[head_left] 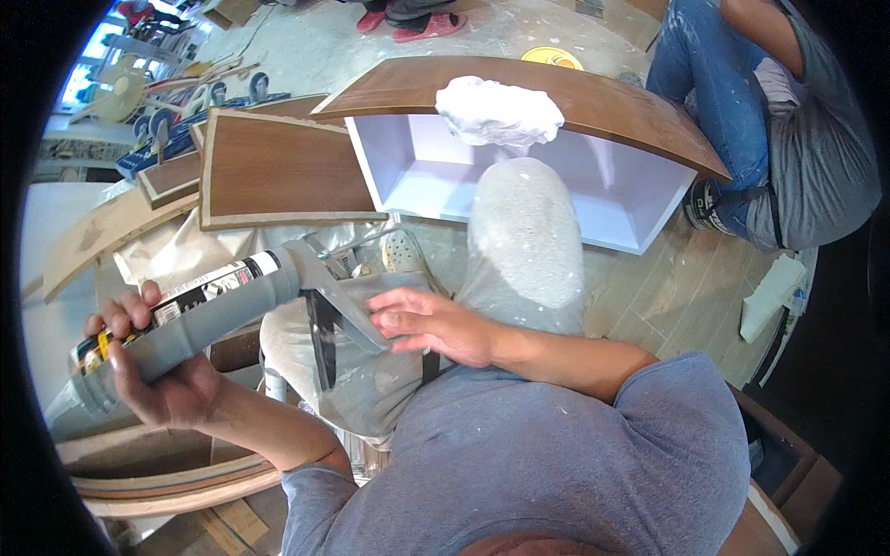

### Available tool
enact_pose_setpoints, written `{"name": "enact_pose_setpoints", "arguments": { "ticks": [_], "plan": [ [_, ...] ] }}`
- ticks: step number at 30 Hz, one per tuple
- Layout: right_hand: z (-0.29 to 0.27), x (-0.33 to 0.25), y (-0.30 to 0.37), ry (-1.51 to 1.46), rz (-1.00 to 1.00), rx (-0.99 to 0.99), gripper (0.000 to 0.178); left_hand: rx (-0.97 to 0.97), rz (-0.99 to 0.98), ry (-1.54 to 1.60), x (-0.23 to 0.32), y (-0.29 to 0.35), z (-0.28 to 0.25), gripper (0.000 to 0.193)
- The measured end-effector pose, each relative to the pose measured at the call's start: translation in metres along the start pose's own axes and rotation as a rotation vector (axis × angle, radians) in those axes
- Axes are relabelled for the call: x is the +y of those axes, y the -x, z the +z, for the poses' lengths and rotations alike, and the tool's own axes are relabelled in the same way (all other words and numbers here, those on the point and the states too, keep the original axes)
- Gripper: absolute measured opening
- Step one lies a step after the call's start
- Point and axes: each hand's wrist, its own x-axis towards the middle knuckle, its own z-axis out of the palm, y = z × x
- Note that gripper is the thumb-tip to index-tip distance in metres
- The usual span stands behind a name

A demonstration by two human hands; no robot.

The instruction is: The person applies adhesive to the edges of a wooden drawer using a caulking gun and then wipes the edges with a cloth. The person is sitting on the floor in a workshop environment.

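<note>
A grey caulking gun (213, 310) lies slantwise across the left side, its nozzle end toward the lower left. Inside its barrel is a sealant tube (222, 278) with a black and white label. My left hand (167, 389) is wrapped around the barrel near the front, thumb below and fingers over the top. Beside the gun's handle (348, 310) is my right hand (440, 324), its fingers stretched out toward the handle; whether they touch it I cannot tell. Beyond my dusty knee, a crumpled white cloth (499, 111) rests on the brown edge of a cabinet box.
The cabinet box (612, 199) has a white inside and curved brown panel. Brown boards (278, 171) lean at the left, near a curved wooden piece (176, 486). A seated person in jeans (709, 74) is at the right, above a can (705, 206). Pink slippers (431, 28) show at the far side.
</note>
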Motion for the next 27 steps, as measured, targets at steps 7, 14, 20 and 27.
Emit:
{"name": "enact_pose_setpoints", "arguments": {
  "ticks": [7, 14, 20, 27],
  "plan": [
    [0.045, 0.018, 0.011, -0.84, 0.11, -0.693, 0.071, 0.027, -0.056, 0.152, 0.008, 0.01, 0.035, 0.038],
    [0.038, 0.008, 0.018, -0.966, 0.283, -0.649, 0.051, 0.188, -0.123, -0.119, -0.014, 0.013, 0.076, 0.043],
    [0.033, 0.005, 0.019, -0.95, 0.264, -0.61, 0.052, 0.172, -0.183, -0.145, -0.014, 0.01, 0.079, 0.043],
    [0.028, 0.006, 0.021, -0.922, 0.214, -0.6, 0.053, 0.176, -0.195, -0.071, -0.017, 0.007, 0.086, 0.043]
  ]
}}
